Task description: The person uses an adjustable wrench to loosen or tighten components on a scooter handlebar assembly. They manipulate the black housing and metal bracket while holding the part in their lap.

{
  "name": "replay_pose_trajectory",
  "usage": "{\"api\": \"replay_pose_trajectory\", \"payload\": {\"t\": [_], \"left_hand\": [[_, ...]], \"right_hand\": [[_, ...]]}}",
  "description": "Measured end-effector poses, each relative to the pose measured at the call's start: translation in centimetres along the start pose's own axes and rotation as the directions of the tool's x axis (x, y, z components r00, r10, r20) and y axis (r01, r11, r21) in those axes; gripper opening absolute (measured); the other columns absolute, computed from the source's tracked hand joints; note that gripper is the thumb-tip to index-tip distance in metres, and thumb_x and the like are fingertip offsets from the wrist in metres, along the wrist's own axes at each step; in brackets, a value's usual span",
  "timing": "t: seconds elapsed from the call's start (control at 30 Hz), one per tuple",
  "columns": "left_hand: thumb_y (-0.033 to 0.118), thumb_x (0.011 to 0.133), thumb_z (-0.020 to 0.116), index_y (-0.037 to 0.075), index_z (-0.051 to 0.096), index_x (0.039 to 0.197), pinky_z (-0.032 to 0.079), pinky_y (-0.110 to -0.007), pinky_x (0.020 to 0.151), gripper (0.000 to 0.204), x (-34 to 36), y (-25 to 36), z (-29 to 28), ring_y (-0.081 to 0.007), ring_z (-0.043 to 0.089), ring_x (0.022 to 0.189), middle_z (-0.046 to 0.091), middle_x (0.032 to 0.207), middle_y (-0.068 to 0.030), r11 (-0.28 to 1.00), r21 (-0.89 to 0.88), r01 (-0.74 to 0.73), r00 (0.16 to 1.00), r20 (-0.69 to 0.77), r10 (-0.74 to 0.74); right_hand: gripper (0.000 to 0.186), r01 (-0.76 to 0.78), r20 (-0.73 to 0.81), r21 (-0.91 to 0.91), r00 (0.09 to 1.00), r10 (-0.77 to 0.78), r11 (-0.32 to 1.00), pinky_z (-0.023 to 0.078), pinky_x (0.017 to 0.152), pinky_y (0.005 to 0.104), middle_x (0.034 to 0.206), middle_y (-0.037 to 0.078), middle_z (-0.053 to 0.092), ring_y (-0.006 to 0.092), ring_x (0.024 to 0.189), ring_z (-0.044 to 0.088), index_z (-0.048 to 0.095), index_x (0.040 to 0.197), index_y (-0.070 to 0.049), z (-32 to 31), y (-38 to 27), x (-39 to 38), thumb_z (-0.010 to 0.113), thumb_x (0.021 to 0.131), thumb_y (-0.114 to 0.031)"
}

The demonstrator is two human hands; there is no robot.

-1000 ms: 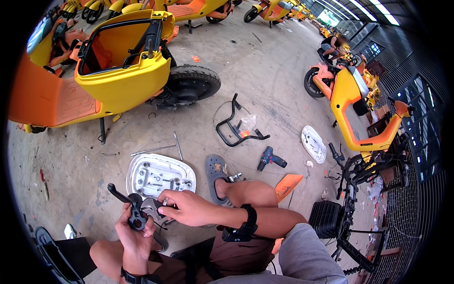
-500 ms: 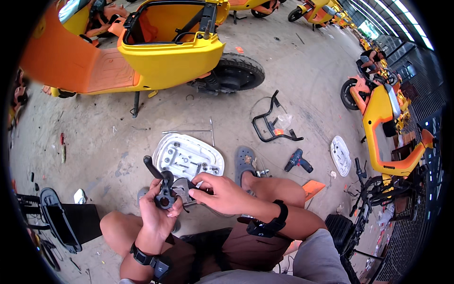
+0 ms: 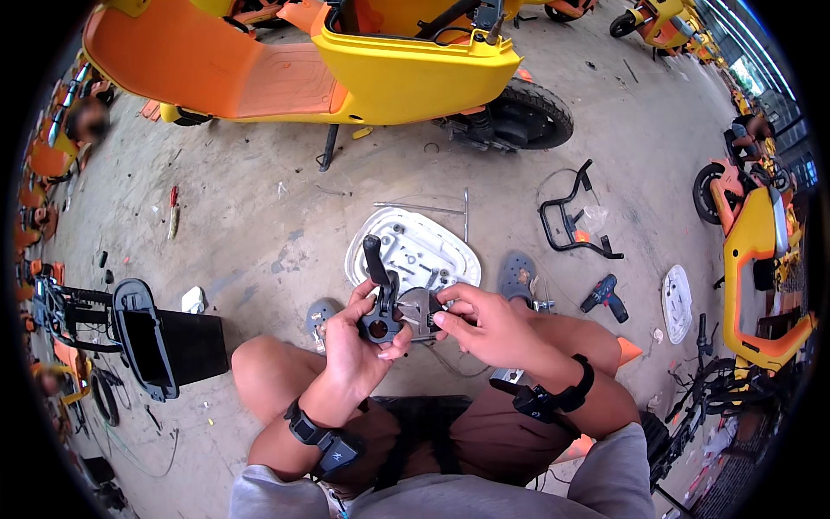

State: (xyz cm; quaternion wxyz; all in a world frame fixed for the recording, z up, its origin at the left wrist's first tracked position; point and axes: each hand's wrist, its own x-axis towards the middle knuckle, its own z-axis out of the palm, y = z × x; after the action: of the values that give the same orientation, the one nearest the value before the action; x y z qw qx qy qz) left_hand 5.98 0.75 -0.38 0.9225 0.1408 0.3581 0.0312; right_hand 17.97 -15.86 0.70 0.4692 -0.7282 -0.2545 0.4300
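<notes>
My left hand [image 3: 354, 346] is wrapped round a black lever assembly [image 3: 378, 326] with a ring clamp, its handle sticking up. My right hand [image 3: 475, 324] pinches a grey metal piece [image 3: 413, 313] with a dark end, held against the lever assembly's right side. Just beyond my hands, a white plastic tray [image 3: 458, 251] with nuts, bolts and small parts lies on the concrete floor, with a metal T-bar [image 3: 467, 216] behind it. My legs and grey clogs [image 3: 517, 275] are on either side of my hands.
Ahead stands a yellow-orange scooter [image 3: 406, 82]. A black tubular rack [image 3: 566, 225], cordless drill [image 3: 605, 294], second white tray [image 3: 677, 303] and dismantled scooters [image 3: 761, 259] are at right. A black bin [image 3: 190, 355] and red-handled tool [image 3: 174, 212] are at left. Another person [image 3: 748, 134] crouches far right.
The view has turned leftward, so floor objects and scooters sit further right and more shows at left. My hands keep the same hold on the lever assembly and metal piece.
</notes>
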Motion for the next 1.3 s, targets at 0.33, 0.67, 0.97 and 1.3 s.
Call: {"api": "replay_pose_trajectory", "payload": {"t": [0.33,0.67,0.97,1.3], "left_hand": [[0.016,0.096,0.034,0.016,0.032,0.136,0.031,-0.029,0.045,0.040,0.5,-0.1,-1.3,-0.0291,0.053,0.059,0.054,0.089,-0.0164,1.000,-0.004,-0.018,0.997,0.075,0.019],[0.013,0.096,0.031,0.015,0.032,0.137,0.030,-0.029,0.045,0.041,0.2,-0.3,-0.4,-0.0278,0.053,0.059,0.054,0.088,-0.0160,0.992,0.093,-0.080,0.993,0.093,0.071],[0.013,0.097,0.031,0.015,0.030,0.138,0.030,-0.029,0.045,0.041,0.2,-0.4,-0.6,-0.0275,0.053,0.059,0.054,0.087,-0.0157,0.994,0.085,-0.076,0.992,0.106,0.067],[0.015,0.097,0.031,0.015,0.028,0.139,0.030,-0.029,0.046,0.042,0.3,-0.4,-0.9,-0.0275,0.053,0.061,0.054,0.087,-0.0157,0.994,0.083,-0.069,0.990,0.124,0.059]], "right_hand": [[0.036,-0.029,0.000,-0.041,1.000,0.029,0.999,0.051,0.066,0.0299,0.084,0.012,0.073,0.0158,0.074,0.069,0.057,0.119,0.003,-0.4,-0.9,-0.3,0.064,0.095,-0.024],[0.032,0.008,-0.016,-0.052,1.000,-0.009,0.999,0.051,0.068,0.0315,0.086,0.014,0.073,0.0200,0.075,0.071,0.057,0.116,0.002,-0.4,-0.5,-0.4,0.064,0.095,-0.021],[0.031,0.051,-0.024,-0.081,0.998,-0.053,0.995,0.052,0.068,0.0310,0.085,0.014,0.073,0.0206,0.079,0.072,0.058,0.116,0.002,-0.4,0.0,-0.4,0.065,0.095,-0.021],[0.028,0.051,-0.021,-0.045,0.998,-0.052,0.998,0.053,0.069,0.0305,0.088,0.016,0.074,0.0200,0.081,0.074,0.057,0.115,0.001,-0.5,-0.3,-0.4,0.064,0.095,-0.017]]}}
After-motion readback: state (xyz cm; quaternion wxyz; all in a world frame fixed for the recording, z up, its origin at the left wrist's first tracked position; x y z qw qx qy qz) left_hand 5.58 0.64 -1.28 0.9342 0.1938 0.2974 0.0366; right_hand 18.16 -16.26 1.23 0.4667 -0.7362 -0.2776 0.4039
